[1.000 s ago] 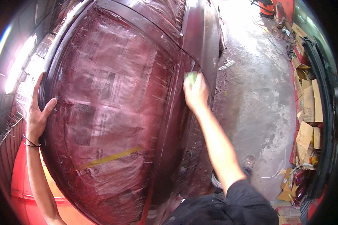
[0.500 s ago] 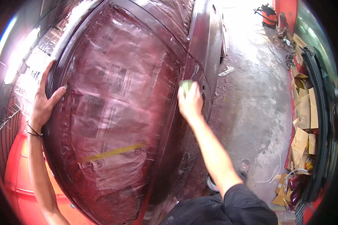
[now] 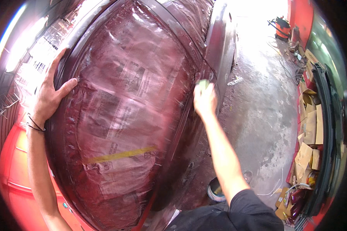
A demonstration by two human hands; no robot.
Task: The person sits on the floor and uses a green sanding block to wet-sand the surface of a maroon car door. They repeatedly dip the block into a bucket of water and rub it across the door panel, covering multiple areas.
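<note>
A car body [image 3: 61,134] in dull maroon fills the middle, its window covered with maroon-stained newspaper [image 3: 117,111] and crossed by a strip of yellow tape [image 3: 121,154]. My left hand [image 3: 50,92] lies against the car's left upper edge, thumb spread toward the window and the other fingers reaching over the edge. On the body panel right of the window, my right hand [image 3: 205,102] presses a small pale-green pad [image 3: 203,83], closed around it. The fingers hide part of the pad, and its exact kind cannot be made out.
A bucket [image 3: 216,190] stands on the floor below my right forearm. Along the right wall are opened cardboard boxes [image 3: 310,123] and long dark trim pieces [image 3: 324,142]. An orange-and-black machine [image 3: 283,29] stands far right. Something bright red [image 3: 15,161] curves at the left.
The view has shifted, so the car sits slightly farther right and more of the bucket shows. My right hand still holds the pad on the panel; my left stays at the edge.
</note>
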